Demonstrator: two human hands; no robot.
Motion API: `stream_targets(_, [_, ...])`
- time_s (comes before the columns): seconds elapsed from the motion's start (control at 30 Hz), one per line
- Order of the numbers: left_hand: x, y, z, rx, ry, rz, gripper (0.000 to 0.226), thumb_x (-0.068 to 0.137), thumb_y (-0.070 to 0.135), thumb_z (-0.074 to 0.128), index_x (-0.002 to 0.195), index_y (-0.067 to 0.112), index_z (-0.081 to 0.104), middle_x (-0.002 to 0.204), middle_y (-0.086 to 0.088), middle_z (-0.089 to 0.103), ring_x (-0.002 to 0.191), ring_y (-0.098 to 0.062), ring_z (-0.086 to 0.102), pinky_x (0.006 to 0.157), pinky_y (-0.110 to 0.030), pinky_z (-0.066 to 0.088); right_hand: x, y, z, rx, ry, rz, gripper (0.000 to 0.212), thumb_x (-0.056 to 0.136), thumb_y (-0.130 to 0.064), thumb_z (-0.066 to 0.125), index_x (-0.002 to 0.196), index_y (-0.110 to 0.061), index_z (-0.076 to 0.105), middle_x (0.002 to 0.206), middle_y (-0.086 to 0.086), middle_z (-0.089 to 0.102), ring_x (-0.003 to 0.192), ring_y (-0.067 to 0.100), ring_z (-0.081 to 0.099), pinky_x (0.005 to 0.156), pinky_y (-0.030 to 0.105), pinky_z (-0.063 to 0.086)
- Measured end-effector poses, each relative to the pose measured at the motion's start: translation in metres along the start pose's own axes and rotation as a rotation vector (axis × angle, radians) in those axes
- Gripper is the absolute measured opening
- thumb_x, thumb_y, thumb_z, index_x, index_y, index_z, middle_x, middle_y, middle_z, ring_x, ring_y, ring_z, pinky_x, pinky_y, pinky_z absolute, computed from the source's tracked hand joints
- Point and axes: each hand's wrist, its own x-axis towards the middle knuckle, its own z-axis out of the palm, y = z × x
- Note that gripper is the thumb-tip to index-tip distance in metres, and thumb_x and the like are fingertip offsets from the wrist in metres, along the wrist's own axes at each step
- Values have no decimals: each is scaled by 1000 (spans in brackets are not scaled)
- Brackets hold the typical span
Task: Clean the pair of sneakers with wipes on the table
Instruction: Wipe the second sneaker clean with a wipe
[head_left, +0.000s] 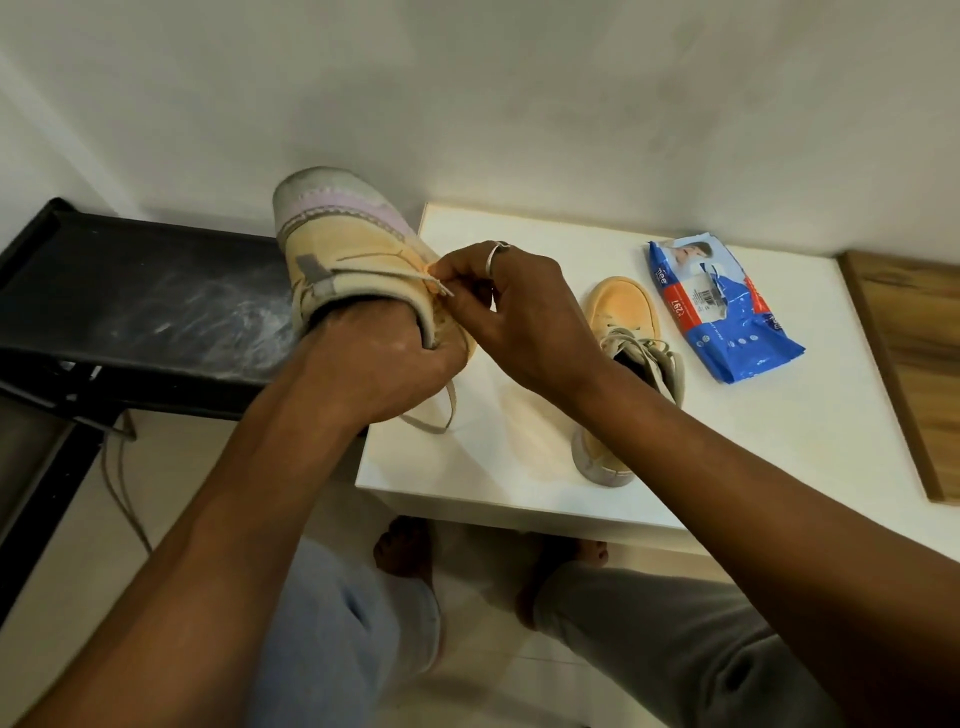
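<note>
Pointing heel away, held sneaker (337, 244); right hand (519, 312) pinching lace (439, 286).

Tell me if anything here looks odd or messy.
The black shelf left of the white table is smeared with pale dust. The sneaker in the left hand has a grimy sole.

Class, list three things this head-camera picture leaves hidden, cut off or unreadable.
- Left hand fingers: head view, hidden inside the held sneaker.
- What the right hand pinches at the sneaker: head view, too small to tell a wipe from a lace tip.
- Wipes pack small print: head view, too small and blurred.
- Second sneaker heel: head view, partly covered by the right forearm.
</note>
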Motion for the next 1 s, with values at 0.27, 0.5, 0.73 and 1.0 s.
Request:
stream_targets(0.27, [1,-6,3,-143,-135,-77,34,100,43,53,132,33,50,127,9,54,115,-18,50,92,-27,34,-2,4,4,-43,-72,17,15,93,-18,63,104,-17,74,94,-5,72,72,4,58,69,22,50])
stream_targets(0.5, [6,-12,15,-266,-169,-187,12,98,36,56,90,31,50,86,11,53,76,-8,49,67,-29,39,0,9,5,47,-6,88,17,93,-19,64,107,-14,73,103,-3,74,90,6,67,82,28,55])
stream_targets(0.73, [7,-16,22,-29,-263,-114,12,95,15,59,90,25,55,88,4,58,77,-13,54,65,-26,42,4,20,6,-143,-141,132,19,92,-19,60,103,-16,76,98,-2,74,83,8,64,76,24,52])
stream_targets(1.0, [1,-9,20,81,-336,-122,43,102,15,51,144,15,45,146,-9,48,125,-26,49,105,-32,37,6,5,11,-59,-182,40,18,97,-17,57,106,-17,72,105,-4,70,91,5,60,76,4,42])
